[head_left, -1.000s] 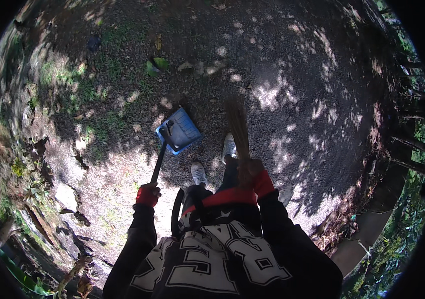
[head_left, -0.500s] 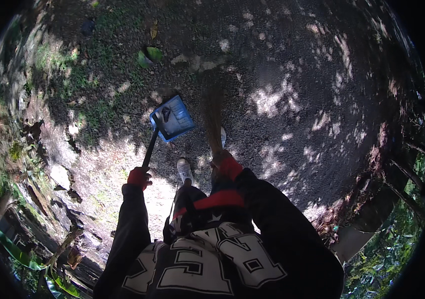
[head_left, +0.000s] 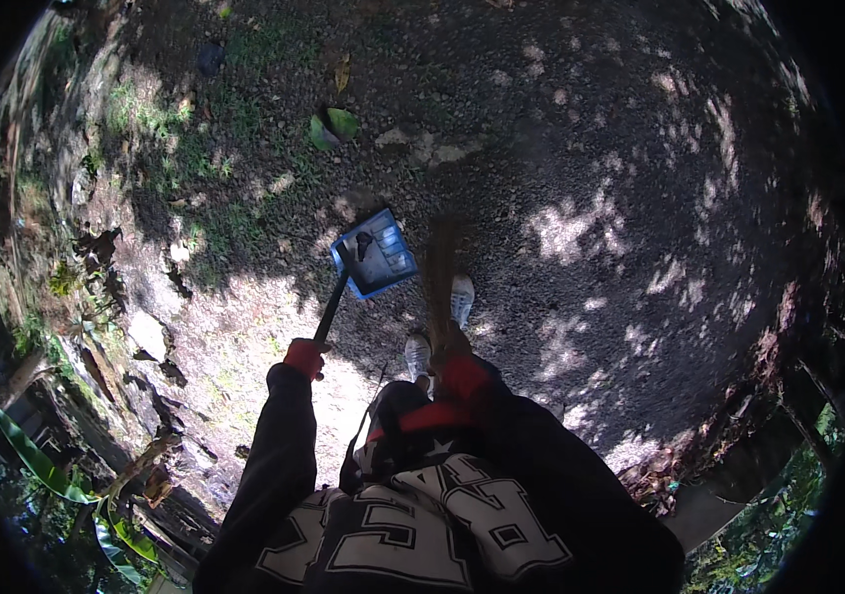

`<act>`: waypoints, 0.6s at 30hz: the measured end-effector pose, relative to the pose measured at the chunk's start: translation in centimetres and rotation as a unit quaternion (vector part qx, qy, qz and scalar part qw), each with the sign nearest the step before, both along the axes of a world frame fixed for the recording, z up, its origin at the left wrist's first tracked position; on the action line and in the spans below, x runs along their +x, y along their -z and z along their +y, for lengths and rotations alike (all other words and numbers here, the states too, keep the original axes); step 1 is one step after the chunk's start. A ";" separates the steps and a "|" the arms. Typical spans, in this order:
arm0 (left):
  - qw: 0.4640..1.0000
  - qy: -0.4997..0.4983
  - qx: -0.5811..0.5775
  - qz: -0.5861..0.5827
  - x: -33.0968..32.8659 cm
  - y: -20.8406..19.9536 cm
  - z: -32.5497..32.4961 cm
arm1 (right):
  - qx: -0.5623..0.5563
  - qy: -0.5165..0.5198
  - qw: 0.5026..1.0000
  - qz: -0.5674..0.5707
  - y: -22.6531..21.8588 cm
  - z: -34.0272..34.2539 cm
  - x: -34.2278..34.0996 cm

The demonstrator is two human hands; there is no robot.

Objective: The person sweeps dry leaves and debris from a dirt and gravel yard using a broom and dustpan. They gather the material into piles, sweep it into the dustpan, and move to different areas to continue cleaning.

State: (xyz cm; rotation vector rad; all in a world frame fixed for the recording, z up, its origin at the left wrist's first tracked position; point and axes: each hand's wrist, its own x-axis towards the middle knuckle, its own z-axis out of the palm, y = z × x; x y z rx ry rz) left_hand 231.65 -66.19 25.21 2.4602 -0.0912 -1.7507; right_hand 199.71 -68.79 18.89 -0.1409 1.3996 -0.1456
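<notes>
My left hand (head_left: 309, 362), below a red cuff, is closed round the black handle (head_left: 329, 313) of a blue dustpan (head_left: 400, 245). The pan lies at or just above the ground ahead of me, with a small dark scrap (head_left: 364, 244) inside it. My right hand (head_left: 453, 343) grips the bound end of a brown stick broom (head_left: 439, 272). Its bristles point away from me, just right of the pan, and are blurred at the tips. I cannot tell whether they touch the ground.
My white shoes (head_left: 462, 299) stand on dark gravelly ground (head_left: 541, 327). Beyond the pan lie a green leaf (head_left: 333, 128) and a yellowish leaf (head_left: 342, 74). A pale rock (head_left: 147, 337) and rough bank are at left. Dry leaf litter (head_left: 665, 475) edges the lower right.
The whole view has shifted, so the ground and pan appear lower and farther right. Against the ground, the broom has come nearer to me and slightly left. The right shoe shows more.
</notes>
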 end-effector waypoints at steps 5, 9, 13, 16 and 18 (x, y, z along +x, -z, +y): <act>1.000 -0.012 -0.021 0.007 1.2 -1.6 0.4 | 0.012 -0.008 0.983 -0.184 -6.6 -1.7 0.7; 0.999 -0.044 -0.012 0.020 3.2 -3.1 2.0 | -0.147 -0.257 0.954 -0.052 -12.8 -3.0 0.3; 0.998 -0.054 -0.018 0.015 6.3 -3.9 3.9 | -0.157 -0.235 0.959 0.010 -13.7 -5.2 0.1; 0.990 -0.113 -0.066 0.048 9.4 -4.4 5.0 | -0.275 -0.325 0.904 0.045 -11.7 -7.7 -0.2; 0.969 -0.194 -0.107 0.106 12.0 -4.6 5.0 | -0.187 -0.182 0.965 -0.019 -9.2 -10.2 0.4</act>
